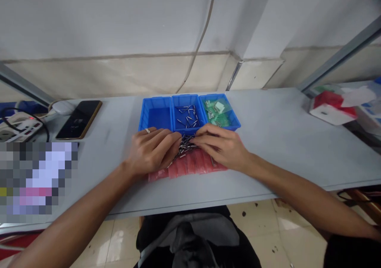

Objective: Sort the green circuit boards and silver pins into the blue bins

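Observation:
My left hand (153,149) and my right hand (222,145) rest side by side on a pile of small metal pins (185,146) lying on pink plastic bags (190,165). The fingers of both hands are stretched out and curved toward the pile, fingertips nearly meeting over the pins. A ring shows on my left hand. Just behind the hands stand three blue bins: the left bin (155,115) looks bare inside, the middle bin (187,114) holds several loose pins, and the right bin (218,111) holds small green-bagged parts.
A phone (79,119) lies at the left on the grey table (282,141), with a power strip (18,127) and cables beyond it. A red and white box (331,107) sits at the far right. A blurred patch covers the left front.

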`<move>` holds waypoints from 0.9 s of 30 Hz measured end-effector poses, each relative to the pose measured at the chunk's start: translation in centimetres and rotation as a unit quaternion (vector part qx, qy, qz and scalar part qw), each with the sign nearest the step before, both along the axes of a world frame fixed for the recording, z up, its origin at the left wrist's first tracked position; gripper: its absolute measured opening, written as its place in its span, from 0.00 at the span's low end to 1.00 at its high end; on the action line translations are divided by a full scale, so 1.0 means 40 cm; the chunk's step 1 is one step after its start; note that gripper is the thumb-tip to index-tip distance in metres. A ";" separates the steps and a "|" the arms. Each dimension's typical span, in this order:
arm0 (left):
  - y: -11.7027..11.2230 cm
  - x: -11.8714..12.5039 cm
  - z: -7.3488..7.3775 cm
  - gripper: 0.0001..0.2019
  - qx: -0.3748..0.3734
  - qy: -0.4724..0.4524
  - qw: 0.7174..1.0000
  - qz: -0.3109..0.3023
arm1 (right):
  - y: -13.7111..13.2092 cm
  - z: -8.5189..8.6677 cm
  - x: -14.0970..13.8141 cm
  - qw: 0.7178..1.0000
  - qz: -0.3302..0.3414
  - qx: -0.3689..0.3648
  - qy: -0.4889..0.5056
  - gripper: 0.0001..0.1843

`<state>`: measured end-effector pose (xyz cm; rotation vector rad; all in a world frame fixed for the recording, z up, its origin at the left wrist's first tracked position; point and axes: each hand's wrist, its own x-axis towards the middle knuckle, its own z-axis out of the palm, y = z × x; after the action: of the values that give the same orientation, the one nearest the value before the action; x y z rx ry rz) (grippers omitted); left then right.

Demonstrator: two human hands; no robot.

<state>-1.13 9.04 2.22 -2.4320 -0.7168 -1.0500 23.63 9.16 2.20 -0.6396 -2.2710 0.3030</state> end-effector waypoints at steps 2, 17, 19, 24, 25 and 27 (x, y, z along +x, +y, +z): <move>0.000 0.004 -0.001 0.08 -0.007 0.022 1.000 -0.017 | -0.002 0.008 -0.001 0.998 -0.008 -0.016 0.053 0.10; -0.008 0.021 -0.009 0.12 -0.011 0.066 0.994 -0.084 | -0.026 0.023 -0.014 0.935 -0.029 -0.303 0.183 0.07; -0.007 0.020 -0.010 0.13 -0.004 0.059 0.995 -0.084 | -0.023 0.024 -0.013 0.937 -0.037 -0.300 0.174 0.08; -0.013 0.022 -0.009 0.14 -0.007 0.056 0.995 -0.081 | -0.022 0.028 -0.013 0.955 -0.039 -0.278 0.097 0.07; -0.014 0.023 -0.008 0.13 -0.009 0.057 0.995 -0.083 | -0.023 0.028 -0.014 0.954 -0.033 -0.283 0.093 0.07; -0.015 0.024 -0.005 0.12 -0.013 0.057 0.994 -0.088 | -0.026 0.028 -0.015 0.947 -0.022 -0.303 0.107 0.07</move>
<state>-0.19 8.42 2.02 -2.5911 -0.4893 -0.9612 23.02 8.10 3.33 -0.9119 -1.9397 1.0213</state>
